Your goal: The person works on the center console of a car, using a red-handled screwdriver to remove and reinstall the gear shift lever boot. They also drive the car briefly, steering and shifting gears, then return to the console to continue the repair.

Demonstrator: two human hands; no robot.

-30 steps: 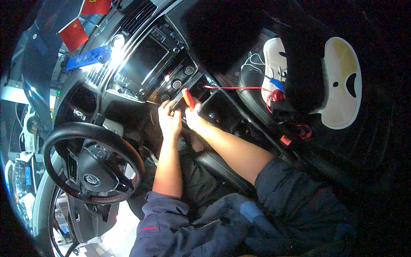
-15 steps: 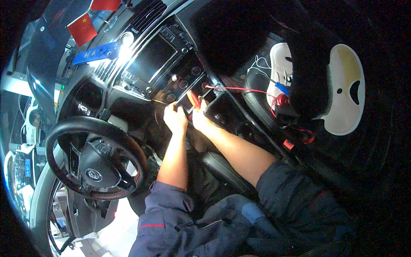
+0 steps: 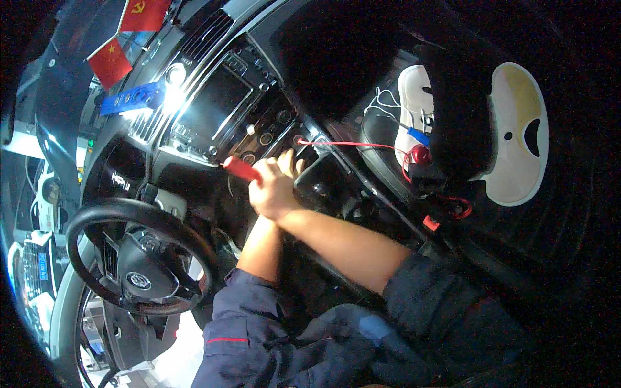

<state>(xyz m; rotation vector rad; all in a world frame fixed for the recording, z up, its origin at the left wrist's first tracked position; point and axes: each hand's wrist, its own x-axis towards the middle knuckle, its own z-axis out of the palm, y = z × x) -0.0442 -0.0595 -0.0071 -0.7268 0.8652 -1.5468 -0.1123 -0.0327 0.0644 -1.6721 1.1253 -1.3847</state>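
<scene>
Right hand (image 3: 273, 192) crossed over the left hand (image 3: 290, 161) at the dark console (image 3: 275, 129), wrapped around one red-handled tool (image 3: 240, 168).
The tool's handle juts from the fist just beside the console's knobs; its working end is hidden. The left is mostly covered (a few fingers show; its grip I cannot tell). Two red flags (image 3: 110, 63), one blue lamp (image 3: 132, 99).

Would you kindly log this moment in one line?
right hand: holding red handle; left hand: partly hidden, grip unclear; red cable: extends rightward
</scene>
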